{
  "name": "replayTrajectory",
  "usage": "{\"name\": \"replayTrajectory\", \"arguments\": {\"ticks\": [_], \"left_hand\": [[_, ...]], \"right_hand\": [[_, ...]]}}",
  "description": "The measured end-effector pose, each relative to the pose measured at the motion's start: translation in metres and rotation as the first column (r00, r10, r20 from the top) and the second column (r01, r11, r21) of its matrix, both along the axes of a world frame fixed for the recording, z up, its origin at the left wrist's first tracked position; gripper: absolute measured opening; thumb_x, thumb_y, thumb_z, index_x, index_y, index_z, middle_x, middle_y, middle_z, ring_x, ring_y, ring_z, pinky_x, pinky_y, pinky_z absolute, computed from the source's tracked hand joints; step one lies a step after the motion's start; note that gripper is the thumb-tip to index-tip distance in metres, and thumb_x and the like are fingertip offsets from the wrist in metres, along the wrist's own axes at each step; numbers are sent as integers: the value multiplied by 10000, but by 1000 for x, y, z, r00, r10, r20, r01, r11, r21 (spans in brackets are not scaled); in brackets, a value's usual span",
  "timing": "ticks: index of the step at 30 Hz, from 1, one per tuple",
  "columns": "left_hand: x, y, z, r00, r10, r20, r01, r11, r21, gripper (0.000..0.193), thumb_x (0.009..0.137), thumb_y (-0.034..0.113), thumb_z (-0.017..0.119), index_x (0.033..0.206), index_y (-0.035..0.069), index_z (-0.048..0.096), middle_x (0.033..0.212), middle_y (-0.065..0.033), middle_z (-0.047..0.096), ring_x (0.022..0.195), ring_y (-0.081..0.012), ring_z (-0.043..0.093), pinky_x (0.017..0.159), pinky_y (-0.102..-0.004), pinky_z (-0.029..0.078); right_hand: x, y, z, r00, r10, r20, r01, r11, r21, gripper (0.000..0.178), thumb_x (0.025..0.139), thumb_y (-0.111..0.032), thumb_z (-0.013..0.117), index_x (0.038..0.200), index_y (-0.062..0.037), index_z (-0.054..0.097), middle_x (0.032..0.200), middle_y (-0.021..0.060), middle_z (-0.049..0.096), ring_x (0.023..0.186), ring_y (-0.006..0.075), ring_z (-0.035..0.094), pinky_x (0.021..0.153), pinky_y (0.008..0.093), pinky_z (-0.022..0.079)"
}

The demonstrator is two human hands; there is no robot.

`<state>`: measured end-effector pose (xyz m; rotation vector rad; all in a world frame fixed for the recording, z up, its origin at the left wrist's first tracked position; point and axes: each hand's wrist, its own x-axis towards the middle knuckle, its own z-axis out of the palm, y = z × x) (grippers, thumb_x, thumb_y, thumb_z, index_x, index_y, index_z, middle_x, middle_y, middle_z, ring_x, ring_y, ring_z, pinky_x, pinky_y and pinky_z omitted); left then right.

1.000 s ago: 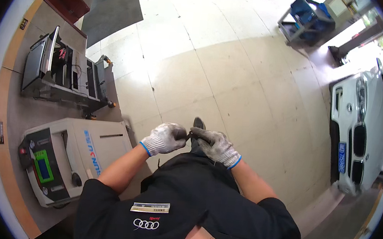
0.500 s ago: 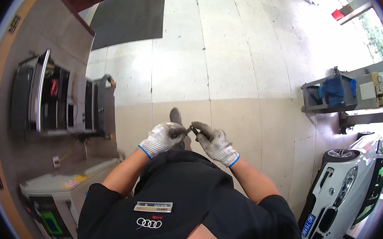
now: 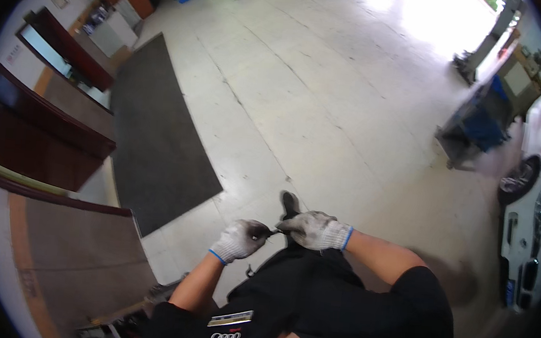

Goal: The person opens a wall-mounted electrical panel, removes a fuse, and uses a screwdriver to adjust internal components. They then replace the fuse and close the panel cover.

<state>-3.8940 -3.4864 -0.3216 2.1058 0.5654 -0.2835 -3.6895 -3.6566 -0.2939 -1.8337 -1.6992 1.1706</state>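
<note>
Both of my hands wear white knitted work gloves with blue cuffs and dark-stained fingers. They meet in front of my waist. My left hand (image 3: pixel 242 240) is closed, with its fingertips around one end of a small, thin dark piece (image 3: pixel 274 232). My right hand (image 3: pixel 320 230) pinches toward the other end of it from the right. The piece is mostly hidden by the gloves and too small to name. Beneath my hands show my dark shirt and one dark shoe (image 3: pixel 289 203).
A long dark mat (image 3: pixel 157 140) lies on the pale tiled floor (image 3: pixel 300 120), beside dark red doors (image 3: pixel 41 142) on the left. At right stand a grey cart (image 3: pixel 473 132) with blue cloth and a white car (image 3: pixel 526 223). A white cabinet (image 3: pixel 115 34) is at far left.
My body has turned left, bringing the mat and doors further into view and moving the tool trolley mostly out. My hands stay together at the small dark piece.
</note>
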Motion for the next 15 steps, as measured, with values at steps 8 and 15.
{"name": "replayTrajectory", "arguments": {"ticks": [8, 15], "left_hand": [[77, 253, 44, 990, 132, -45, -123, 979, 165, 236, 934, 250, 684, 1082, 89, 770, 1056, -146, 764, 990, -320, 730, 897, -406, 575], [179, 496, -28, 999, -37, -32, 42, 987, 156, 273, 941, 222, 653, 1153, 72, 737, 1075, -161, 743, 989, -336, 720, 896, -417, 572]], "right_hand": [[107, 303, 55, 934, 337, 116, -326, 940, -105, 482, 945, -171, 509, 1406, -241, 632, 1174, 129, 744, 1135, 349, 691, 1028, 461, 515], [216, 549, -9, 862, 500, 83, -480, 858, -181, 460, 984, -248, 565, 1443, -219, 586, 1253, 167, 713, 1144, 368, 680, 1022, 461, 525]]}}
